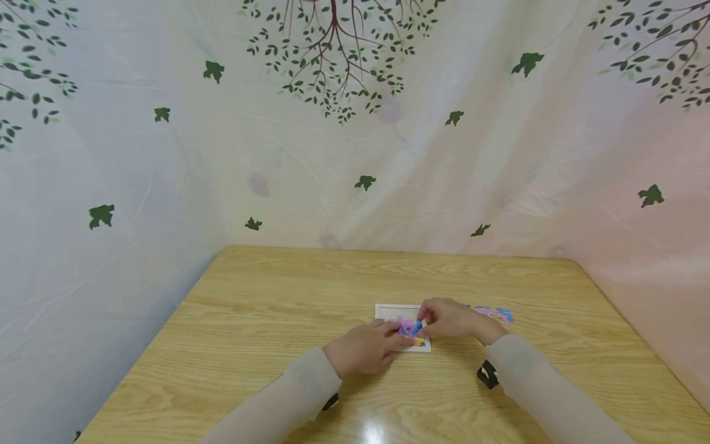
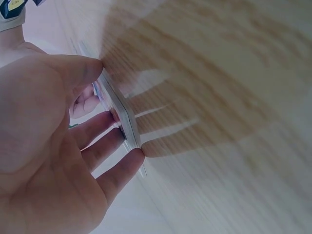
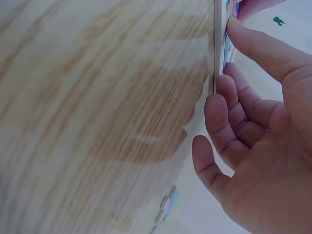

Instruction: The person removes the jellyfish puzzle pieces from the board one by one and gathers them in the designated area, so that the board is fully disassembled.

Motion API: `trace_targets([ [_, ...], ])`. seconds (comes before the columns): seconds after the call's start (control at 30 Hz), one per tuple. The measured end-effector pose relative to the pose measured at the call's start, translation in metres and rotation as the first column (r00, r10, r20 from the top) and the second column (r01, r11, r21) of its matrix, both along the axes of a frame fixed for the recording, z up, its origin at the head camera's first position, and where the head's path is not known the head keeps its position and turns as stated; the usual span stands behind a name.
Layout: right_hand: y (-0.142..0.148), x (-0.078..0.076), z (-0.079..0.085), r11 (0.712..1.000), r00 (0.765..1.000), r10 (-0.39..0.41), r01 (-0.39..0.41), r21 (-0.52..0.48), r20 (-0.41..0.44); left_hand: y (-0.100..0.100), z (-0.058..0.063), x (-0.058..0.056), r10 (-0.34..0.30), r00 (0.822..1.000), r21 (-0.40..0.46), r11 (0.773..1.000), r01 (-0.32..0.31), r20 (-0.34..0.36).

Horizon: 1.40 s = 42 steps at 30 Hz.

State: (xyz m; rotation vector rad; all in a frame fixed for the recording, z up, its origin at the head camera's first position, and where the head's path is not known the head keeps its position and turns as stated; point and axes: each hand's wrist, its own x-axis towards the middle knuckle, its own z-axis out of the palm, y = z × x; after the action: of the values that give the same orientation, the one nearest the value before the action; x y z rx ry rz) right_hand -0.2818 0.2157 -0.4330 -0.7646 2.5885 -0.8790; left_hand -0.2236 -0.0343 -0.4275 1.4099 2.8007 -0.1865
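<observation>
A shallow white puzzle tray lies on the table, with pink, blue and yellow jigsaw pieces inside it. My left hand rests over its left side with extended fingers, covering part of the picture. In the left wrist view, the thumb and fingertips touch along the tray edge. At the tray's right side, my right hand pinches a blue puzzle piece between thumb and forefinger. The right wrist view has the other fingers loosely bent beside the tray edge.
Several loose puzzle pieces in pink and blue lie to the right of the tray, partly behind my right hand. The wood-grain table ends at a pale cloth wall printed with leaves. A black wrist device shows under the right sleeve.
</observation>
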Motion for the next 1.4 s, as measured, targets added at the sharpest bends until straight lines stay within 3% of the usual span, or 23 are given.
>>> trace_targets([
  [0.27,0.000,0.001,0.001,1.000,1.000,-0.001,0.001,-0.017,0.016,0.002,0.001,0.001,0.006,1.000,0.011,1.000,-0.006,-0.005],
  [1.0,0.000,0.000,0.001,0.999,0.998,0.016,-0.020,-0.048,-0.068,0.002,0.001,0.001,0.021,1.000,0.001,1.000,-0.021,0.011],
  [1.4,0.010,-0.003,0.003,0.995,0.996,0.039,-0.046,-0.083,-0.081,0.001,-0.001,0.001,-0.010,0.999,0.006,1.000,0.010,-0.034],
])
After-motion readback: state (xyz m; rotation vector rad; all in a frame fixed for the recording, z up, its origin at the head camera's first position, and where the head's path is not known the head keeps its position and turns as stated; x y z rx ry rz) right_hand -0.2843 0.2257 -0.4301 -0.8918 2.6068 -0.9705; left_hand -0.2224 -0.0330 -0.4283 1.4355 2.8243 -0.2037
